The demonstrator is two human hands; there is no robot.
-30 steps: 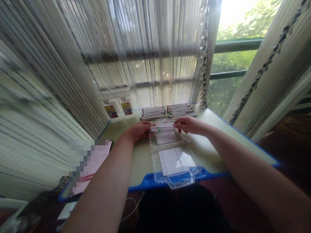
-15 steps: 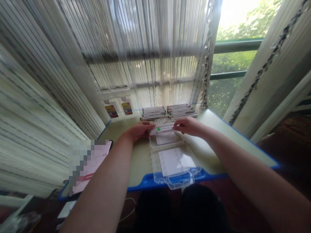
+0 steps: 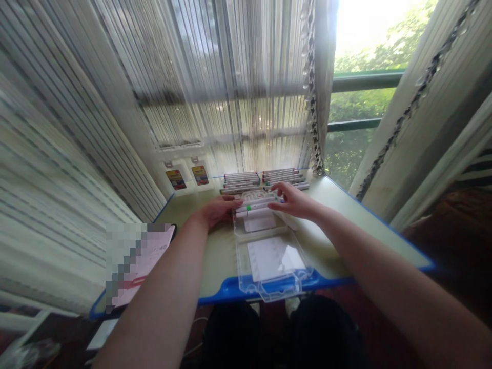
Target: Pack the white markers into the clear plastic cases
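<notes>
A clear plastic case [image 3: 240, 261] lies unfolded on the table, its lid towards me. White markers [image 3: 254, 211], one with a green band, lie across its far half. At that half's left edge, my left hand [image 3: 220, 209] is closed on the case, its thumb at the marker ends; its other fingers are partly hidden. My right hand [image 3: 286, 199] is at the markers' right ends, thumb and forefinger apart. Whether it touches a marker is hard to tell. Behind the case, markers lie in a left group [image 3: 241, 179] and a right group [image 3: 282, 177].
Two clear cases with coloured labels [image 3: 176, 179] stand at the table's back left. A tablet with a pink screen [image 3: 154, 256] lies at the left edge. The table [image 3: 342, 225] has a blue rim, with curtains [image 3: 230, 77] and a window behind.
My right thumb and forefinger have parted from their pinch on the white marker, which now lies lower in the case. The left hand stays at the case's edge. The view has shifted slightly.
</notes>
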